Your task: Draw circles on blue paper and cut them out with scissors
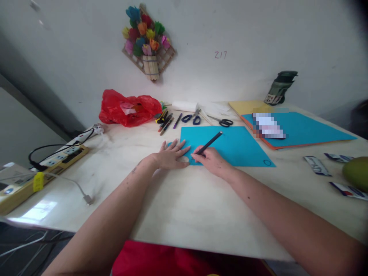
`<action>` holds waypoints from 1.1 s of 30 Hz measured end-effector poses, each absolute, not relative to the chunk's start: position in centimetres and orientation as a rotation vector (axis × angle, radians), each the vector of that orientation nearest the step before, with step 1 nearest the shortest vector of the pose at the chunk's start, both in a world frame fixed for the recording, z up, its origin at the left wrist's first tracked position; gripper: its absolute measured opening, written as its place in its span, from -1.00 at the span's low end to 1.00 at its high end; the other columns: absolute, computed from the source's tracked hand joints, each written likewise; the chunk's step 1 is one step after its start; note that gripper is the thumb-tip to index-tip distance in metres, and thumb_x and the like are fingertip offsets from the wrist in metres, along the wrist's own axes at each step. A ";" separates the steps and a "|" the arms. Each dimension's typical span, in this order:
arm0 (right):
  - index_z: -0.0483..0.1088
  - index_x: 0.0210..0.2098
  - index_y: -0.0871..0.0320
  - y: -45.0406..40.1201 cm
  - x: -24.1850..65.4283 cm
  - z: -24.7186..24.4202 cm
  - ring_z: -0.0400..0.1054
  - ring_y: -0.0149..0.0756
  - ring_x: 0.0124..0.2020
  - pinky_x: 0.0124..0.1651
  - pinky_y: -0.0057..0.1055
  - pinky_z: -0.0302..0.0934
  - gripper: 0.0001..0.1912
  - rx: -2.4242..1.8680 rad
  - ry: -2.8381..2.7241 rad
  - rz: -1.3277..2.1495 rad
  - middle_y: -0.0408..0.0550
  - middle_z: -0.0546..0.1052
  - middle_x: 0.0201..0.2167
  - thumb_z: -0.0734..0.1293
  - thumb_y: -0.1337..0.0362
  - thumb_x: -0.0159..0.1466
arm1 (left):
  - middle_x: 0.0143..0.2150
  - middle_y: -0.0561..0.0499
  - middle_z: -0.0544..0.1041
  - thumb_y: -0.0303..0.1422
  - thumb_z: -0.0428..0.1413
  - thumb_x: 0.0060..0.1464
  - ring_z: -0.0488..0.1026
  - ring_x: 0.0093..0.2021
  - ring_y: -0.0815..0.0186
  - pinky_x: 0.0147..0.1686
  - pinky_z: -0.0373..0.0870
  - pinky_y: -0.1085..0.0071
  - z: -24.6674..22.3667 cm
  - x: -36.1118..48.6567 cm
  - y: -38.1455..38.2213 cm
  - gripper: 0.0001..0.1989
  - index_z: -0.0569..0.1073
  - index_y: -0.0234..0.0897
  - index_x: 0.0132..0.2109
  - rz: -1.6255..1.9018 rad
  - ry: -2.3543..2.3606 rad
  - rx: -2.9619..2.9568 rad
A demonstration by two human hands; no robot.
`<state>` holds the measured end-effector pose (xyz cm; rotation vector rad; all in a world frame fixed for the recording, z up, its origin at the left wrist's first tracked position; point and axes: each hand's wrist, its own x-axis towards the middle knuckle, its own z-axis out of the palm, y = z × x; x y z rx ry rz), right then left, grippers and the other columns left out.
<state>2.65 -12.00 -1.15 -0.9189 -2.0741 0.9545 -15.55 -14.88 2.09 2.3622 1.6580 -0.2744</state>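
A blue sheet of paper (pixel 235 147) lies on the pale table, with a small dark circle (pixel 267 162) drawn near its lower right corner. My left hand (pixel 172 155) rests flat with fingers spread across the sheet's left edge. Close beside it, my right hand (pixel 211 159) grips a black pen (pixel 211 142), its upper end tilted up to the right. The pen's tip is hidden by my fingers, low on the left part of the sheet.
Behind the sheet lie scissors (pixel 225 122), blue-handled scissors (pixel 192 118), several pens and a red plastic bag (pixel 129 109). More coloured sheets (pixel 310 128) bear a blurred phone-like item, near a bottle (pixel 280 88). A power strip (pixel 57 161) with cables is left.
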 end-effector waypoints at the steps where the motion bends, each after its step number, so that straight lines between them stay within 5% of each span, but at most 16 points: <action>1: 0.33 -0.45 0.16 -12.0 2.6 -1.2 0.36 -0.39 -0.47 -0.40 -0.49 0.21 -0.85 -0.917 -2.074 0.955 -0.12 0.44 -0.56 0.22 0.20 0.12 | 0.26 0.17 -0.42 0.16 -0.32 -0.04 -0.51 0.22 0.05 0.05 -0.51 -0.11 2.1 -15.6 -14.9 -0.27 -0.26 0.03 0.23 -0.278 1.656 2.360; 33: 0.31 -0.46 0.16 -12.2 2.7 -0.9 0.34 -0.38 -0.49 -0.41 -0.49 0.18 -0.83 -0.909 -2.154 0.873 -0.11 0.44 -0.56 0.20 0.19 0.15 | 0.27 0.13 -0.43 0.18 -0.34 -0.05 -0.51 0.22 0.02 0.05 -0.49 -0.13 2.3 -15.5 -14.9 -0.25 -0.27 0.01 0.24 -0.304 1.643 2.366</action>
